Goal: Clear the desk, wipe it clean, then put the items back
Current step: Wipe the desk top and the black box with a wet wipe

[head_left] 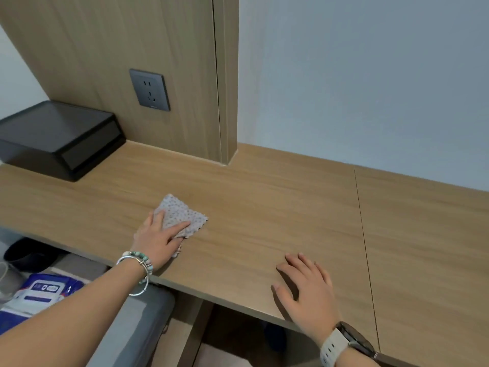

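The person is at the wiping part of the job. Their left hand (158, 239) lies flat on a small grey cloth with little dots (182, 210). The fingers are out straight and press the cloth down on the light brown wooden tabletop (264, 197). The hand is not squeezing the cloth, only pushing on it. The cloth sits near the front edge, a bit left of the middle. The right hand (304, 290) rests on the bare wood by the front edge. Its fingers are loose and a little bent, and it has nothing in it.

To wipe well, I think the flat hand should push down evenly and slide the cloth in long lines. Each line should touch the last one, so no strip gets missed. The right side, past the thin dark seam (365, 247) in the wood, likely needs a pass too. The right hand will have to lift out of the way for that. The corner by the tall wooden wall panel (158, 35) is easy to skip.

A flat black plastic box (58, 139) sits at the back left of the tabletop, and the wood under it may need wiping as well. A blue and white pack of wipes (47, 290) lies down low on the left, off the tabletop, so I think it goes back later.
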Demonstrator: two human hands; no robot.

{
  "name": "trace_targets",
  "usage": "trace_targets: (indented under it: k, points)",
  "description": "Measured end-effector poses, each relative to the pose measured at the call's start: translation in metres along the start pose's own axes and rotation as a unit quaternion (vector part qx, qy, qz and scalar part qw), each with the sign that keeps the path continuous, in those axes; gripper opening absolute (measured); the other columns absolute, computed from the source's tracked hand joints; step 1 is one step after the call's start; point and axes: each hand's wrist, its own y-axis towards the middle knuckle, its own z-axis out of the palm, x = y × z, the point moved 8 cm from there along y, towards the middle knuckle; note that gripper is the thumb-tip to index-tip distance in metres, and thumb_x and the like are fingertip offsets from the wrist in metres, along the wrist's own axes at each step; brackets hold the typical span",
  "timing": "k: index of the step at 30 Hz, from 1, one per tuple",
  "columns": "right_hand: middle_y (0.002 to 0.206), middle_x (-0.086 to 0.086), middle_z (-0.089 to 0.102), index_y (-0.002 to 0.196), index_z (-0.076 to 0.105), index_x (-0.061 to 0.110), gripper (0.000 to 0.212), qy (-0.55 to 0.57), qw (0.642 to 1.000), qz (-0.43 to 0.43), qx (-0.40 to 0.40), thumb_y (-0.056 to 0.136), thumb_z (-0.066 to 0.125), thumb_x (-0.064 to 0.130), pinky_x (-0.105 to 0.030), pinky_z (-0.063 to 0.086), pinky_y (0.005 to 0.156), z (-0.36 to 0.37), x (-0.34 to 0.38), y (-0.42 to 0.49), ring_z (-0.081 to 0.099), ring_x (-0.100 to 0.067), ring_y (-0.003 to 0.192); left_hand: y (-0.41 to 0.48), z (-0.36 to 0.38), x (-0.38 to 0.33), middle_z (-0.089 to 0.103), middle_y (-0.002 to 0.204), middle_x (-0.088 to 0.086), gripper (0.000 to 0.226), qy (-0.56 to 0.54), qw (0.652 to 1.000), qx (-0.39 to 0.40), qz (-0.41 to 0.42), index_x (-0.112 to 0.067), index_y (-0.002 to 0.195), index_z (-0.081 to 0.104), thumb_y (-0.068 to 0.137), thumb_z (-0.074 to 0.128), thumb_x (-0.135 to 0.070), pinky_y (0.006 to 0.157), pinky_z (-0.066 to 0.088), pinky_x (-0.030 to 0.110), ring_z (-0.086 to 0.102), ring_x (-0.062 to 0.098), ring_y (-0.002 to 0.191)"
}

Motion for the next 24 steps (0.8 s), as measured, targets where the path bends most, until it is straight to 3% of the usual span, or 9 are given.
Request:
trace_targets:
  k: [2,5,9,11,13,15,17,20,24]
  points:
    - [0.15,0.023,0.024,0.133,0.042,0.046,0.089,0.009,1.0,0.002,-0.006,0.065,-0.007,0.076,-0.021,-0.007,0.107,-0.001,0.0,0.001,0.009,-0.002,0.143,-0.005,0.012,-0.005,0.001,0.158,0.005,0.052,0.026,0.999,0.012,-0.014,-0.048,0.144,0.014,0.097,0.033,-0.046,0.116,0.014,0.041,-0.003,0.029,0.144]
    - [0.149,0.022,0.028,0.132,0.045,0.044,0.11,0.017,1.0,-0.004,-0.004,0.055,-0.02,0.088,-0.024,-0.002,0.111,-0.001,0.001,0.0,0.012,-0.004,0.143,-0.031,0.015,-0.046,-0.005,0.158,-0.001,0.056,0.048,0.997,0.009,0.057,-0.039,0.148,0.001,0.099,0.028,-0.043,0.117,0.007,0.041,-0.007,0.024,0.145]
    - [0.146,0.02,0.035,0.13,0.049,0.039,0.083,0.056,0.998,-0.002,-0.01,0.069,0.005,0.074,-0.024,0.003,0.112,-0.006,0.002,-0.002,0.018,-0.003,0.141,-0.106,0.021,-0.129,0.019,0.152,-0.016,0.056,-0.041,0.951,0.026,0.304,-0.042,0.141,0.031,0.094,0.041,-0.013,0.118,0.007,0.03,0.003,-0.003,0.135]
    - [0.142,0.017,0.042,0.129,0.051,0.034,0.063,0.089,0.996,-0.002,-0.016,0.083,0.025,0.068,-0.022,0.004,0.11,-0.01,0.001,-0.006,0.023,-0.004,0.139,-0.129,0.025,-0.14,0.031,0.148,-0.016,0.051,-0.053,0.929,0.085,0.358,-0.036,0.135,0.045,0.093,0.041,-0.008,0.109,0.016,0.017,0.021,-0.002,0.137]
    - [0.139,0.013,0.047,0.128,0.052,0.031,0.04,0.12,0.992,0.001,-0.025,0.094,0.043,0.049,-0.023,0.008,0.111,-0.012,-0.001,-0.009,0.027,-0.005,0.137,-0.126,0.009,-0.129,0.043,0.139,-0.018,0.048,-0.06,0.93,0.033,0.362,-0.037,0.13,0.049,0.093,0.043,-0.008,0.092,0.036,0.012,0.047,-0.001,0.117]
    - [0.137,0.011,0.049,0.126,0.054,0.029,0.034,0.131,0.991,0.0,-0.034,0.095,0.047,0.039,-0.027,0.011,0.113,-0.013,-0.002,-0.009,0.029,-0.007,0.137,-0.107,-0.029,-0.099,0.047,0.128,-0.02,0.051,-0.094,0.939,-0.111,0.311,-0.041,0.126,0.049,0.09,0.048,-0.005,0.072,0.042,0.008,0.057,0.002,0.095]
    - [0.136,0.011,0.05,0.125,0.055,0.028,0.033,0.123,0.992,0.004,-0.034,0.095,0.048,0.037,-0.03,0.012,0.114,-0.012,-0.002,-0.009,0.03,-0.008,0.136,-0.075,-0.054,-0.048,0.039,0.131,-0.02,0.053,-0.135,0.961,-0.185,0.156,-0.038,0.127,0.05,0.089,0.048,-0.001,0.064,0.044,0.011,0.057,0.009,0.087]
    - [0.136,0.011,0.049,0.125,0.055,0.028,0.032,0.121,0.992,0.01,-0.033,0.095,0.049,0.037,-0.031,0.012,0.115,-0.009,-0.003,-0.009,0.03,-0.007,0.136,-0.04,-0.067,0.018,0.034,0.148,0.0,0.053,-0.143,0.964,-0.224,-0.024,-0.025,0.133,0.049,0.088,0.044,0.003,0.085,0.05,0.034,0.052,0.023,0.115]
    - [0.136,0.01,0.051,0.123,0.057,0.026,0.032,0.121,0.991,0.019,-0.046,0.094,0.05,0.036,-0.033,0.013,0.115,-0.009,-0.004,-0.007,0.032,-0.008,0.135,-0.013,-0.027,0.07,0.033,0.147,0.014,0.052,-0.218,0.946,-0.159,-0.181,-0.014,0.142,0.037,0.091,0.045,-0.007,0.107,0.032,0.043,0.034,0.033,0.131]
